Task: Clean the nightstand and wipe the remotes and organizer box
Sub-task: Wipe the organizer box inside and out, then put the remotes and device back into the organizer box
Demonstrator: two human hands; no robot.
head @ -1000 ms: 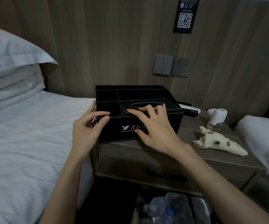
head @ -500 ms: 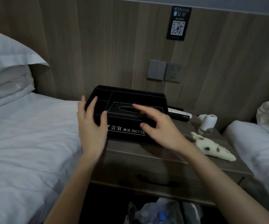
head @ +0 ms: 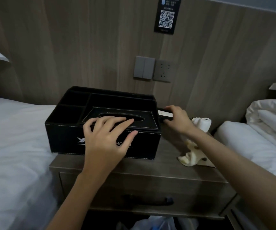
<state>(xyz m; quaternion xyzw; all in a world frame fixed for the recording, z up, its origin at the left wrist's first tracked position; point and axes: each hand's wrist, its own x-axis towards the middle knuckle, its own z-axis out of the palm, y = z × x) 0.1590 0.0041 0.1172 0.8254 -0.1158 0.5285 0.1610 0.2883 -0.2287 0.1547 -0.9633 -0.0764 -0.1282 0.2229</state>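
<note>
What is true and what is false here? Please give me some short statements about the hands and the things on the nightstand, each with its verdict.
1. The left hand rests with spread fingers on the black organizer box. True.
2. The right hand holds the spotted cloth. False: it grips the white remote beside the box; the cloth lies on the nightstand.
3. The nightstand drawer is pulled open. False: it is closed.
4. The organizer box stands on the nightstand. True.

You're in a hotel room: white beds (head: 17,138) flank a nightstand (head: 150,166), and the organizer box (head: 64,138) reads HOTEL.
</note>
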